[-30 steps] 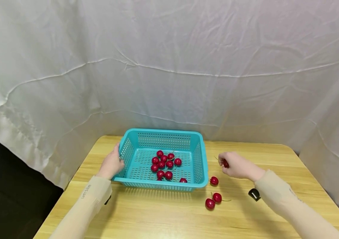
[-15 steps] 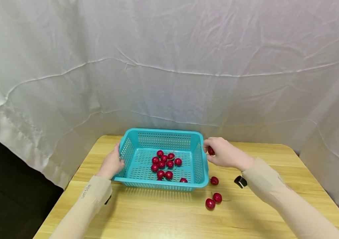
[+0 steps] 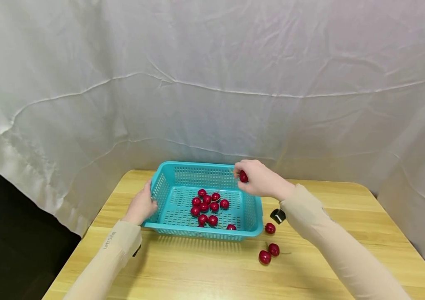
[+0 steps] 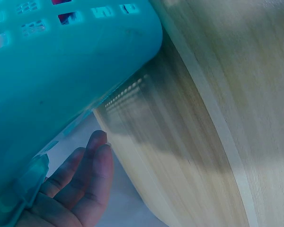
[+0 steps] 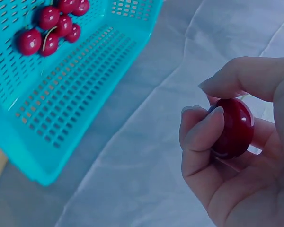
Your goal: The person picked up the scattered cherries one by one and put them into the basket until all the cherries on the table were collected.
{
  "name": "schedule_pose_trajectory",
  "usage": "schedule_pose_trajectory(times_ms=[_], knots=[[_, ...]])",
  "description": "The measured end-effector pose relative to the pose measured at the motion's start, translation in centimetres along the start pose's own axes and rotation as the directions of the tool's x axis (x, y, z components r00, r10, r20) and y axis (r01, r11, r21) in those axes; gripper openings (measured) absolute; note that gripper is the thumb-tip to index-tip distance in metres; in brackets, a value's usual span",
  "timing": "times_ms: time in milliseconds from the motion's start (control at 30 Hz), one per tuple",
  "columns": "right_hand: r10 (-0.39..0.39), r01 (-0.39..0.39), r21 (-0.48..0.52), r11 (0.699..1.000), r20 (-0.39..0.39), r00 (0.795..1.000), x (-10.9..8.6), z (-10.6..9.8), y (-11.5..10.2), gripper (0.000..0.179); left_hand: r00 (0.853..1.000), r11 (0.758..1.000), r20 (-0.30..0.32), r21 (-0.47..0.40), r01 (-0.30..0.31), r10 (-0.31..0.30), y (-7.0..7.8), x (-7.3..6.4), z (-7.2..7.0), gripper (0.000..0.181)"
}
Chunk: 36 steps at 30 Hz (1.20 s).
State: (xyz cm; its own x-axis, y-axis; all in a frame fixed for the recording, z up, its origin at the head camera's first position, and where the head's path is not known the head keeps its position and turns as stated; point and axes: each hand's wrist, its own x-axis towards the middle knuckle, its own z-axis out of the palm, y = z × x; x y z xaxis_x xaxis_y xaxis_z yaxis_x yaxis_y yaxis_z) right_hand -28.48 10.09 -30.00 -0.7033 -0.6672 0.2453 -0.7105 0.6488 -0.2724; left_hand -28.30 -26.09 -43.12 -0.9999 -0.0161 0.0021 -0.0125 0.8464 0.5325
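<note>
A turquoise plastic basket (image 3: 197,232) with slotted sides holds several red cherries (image 3: 203,207), gathered around its middle. My left hand (image 3: 140,206) grips its left side, the thumb over the rim. The left wrist view shows the other fingers (image 4: 95,182) extended along the outside of the basket. Over the basket's back right corner, my right hand (image 3: 260,180) pinches one cherry (image 3: 243,176). Seen from the right wrist, the thumb and curled fingertips press around that cherry (image 5: 236,130), beyond the basket wall.
Three loose cherries, one nearer the basket (image 3: 270,228) and a pair (image 3: 265,257) farther forward, lie on the wooden table (image 3: 197,271) at the basket's right. A pale curtain (image 3: 212,104) hangs behind the table. Dark cloth (image 3: 10,233) is at the left.
My right hand has carried the cherry from the table on the right, leftward and up, over the basket's right rim. The left hand and the basket have stayed in place.
</note>
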Motion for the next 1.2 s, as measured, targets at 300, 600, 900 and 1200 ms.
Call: schedule_pose_trajectory(times_ms=[300,600,900,1200], knots=[[0.052,-0.055,0.078,0.995,0.032,0.998,2.9,1.9,-0.1,0.006,1.0,1.0,-0.006,0.004,0.0,0.0,-0.2,0.2,0.2,0.084],[0.101,-0.114,0.132,0.985,0.105,0.989,4.4,4.5,0.2,0.012,1.0,1.0,-0.004,-0.005,0.008,-0.008,-0.2,0.3,0.2,0.084],[0.152,-0.19,0.156,0.969,0.226,0.962,5.4,7.4,0.0,0.014,1.0,1.0,0.01,0.008,0.0,0.0,-0.3,0.4,0.2,0.084],[0.172,-0.215,0.105,0.971,0.318,0.933,5.9,9.6,-0.9,0.013,1.0,1.0,0.002,0.013,-0.005,0.005,-0.3,0.2,0.0,0.083]])
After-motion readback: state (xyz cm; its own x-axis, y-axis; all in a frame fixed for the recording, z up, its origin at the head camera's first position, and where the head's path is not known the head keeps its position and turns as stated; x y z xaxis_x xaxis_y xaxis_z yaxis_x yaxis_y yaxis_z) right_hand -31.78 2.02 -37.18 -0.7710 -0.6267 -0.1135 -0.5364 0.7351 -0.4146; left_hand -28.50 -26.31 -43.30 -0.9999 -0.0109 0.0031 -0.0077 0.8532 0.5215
